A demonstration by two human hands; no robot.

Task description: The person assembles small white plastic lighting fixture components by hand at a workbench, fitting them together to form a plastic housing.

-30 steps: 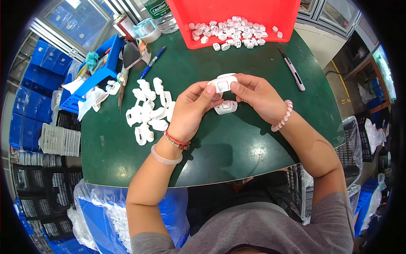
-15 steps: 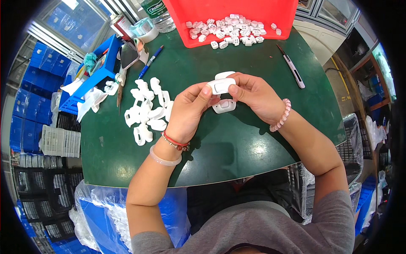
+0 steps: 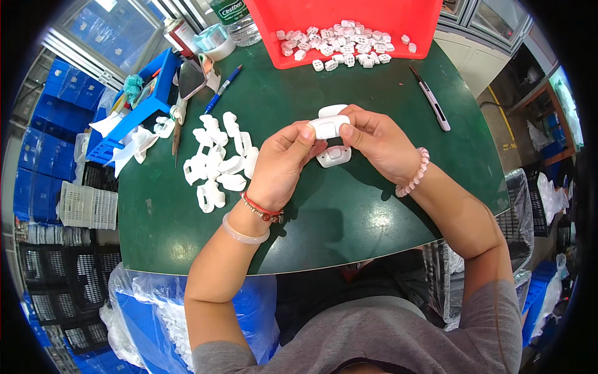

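Both my hands grip one white plastic part (image 3: 328, 128), a jointed piece with rounded lobes, above the middle of the table. My left hand (image 3: 284, 156) pinches its left end between thumb and fingers. At its right end, my right hand (image 3: 378, 140) holds it the same way, thumb in front. A lower lobe (image 3: 334, 156) of white plastic shows beneath my fingers, and another peeks out above them; how they join is partly hidden. Left of my left hand lies a loose pile of similar white plastic parts (image 3: 215, 162).
A red bin (image 3: 355, 15) at the far side holds many small white pieces (image 3: 349, 43). A pen-shaped knife (image 3: 431, 100) lies at right. At left are a blue pen (image 3: 223, 89), a phone (image 3: 191, 80), a blue tray (image 3: 134, 115) and a water bottle (image 3: 237, 25).
The held white part has tilted slightly, with its front face turned a little upward. Both hands keep their grip in nearly the same place.
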